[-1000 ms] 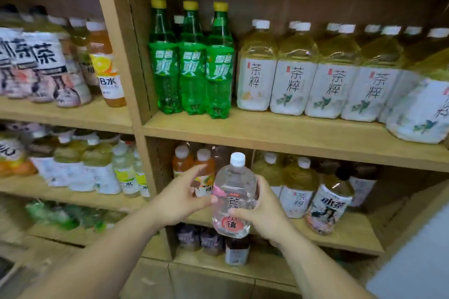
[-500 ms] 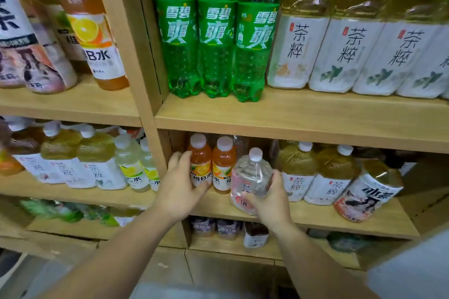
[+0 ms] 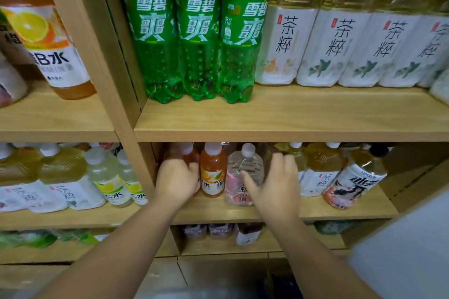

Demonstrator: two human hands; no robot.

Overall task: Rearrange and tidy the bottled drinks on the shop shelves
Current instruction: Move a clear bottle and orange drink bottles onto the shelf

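Left hand: fingers wrapped round orange bottle.
Right hand: fingers spread loose, thumb against clear bottle.

**Soft, even shop light from above and in front; a wide-angle frame, sharp in the middle and soft at the rim.**

The green soda bottles glow and carry small white glints, and the upper shelf board is evenly lit, with faint shadows at the bottle bases. The compartment beneath it darkens toward the back, and the lowest shelf lies in deep shade. The right hand is smeared at its fingers. The left hand and the orange bottle it grips are soft too. Shelf lines bow near the edges. The bottles at bottom left and the grey shape at bottom right are out of focus.
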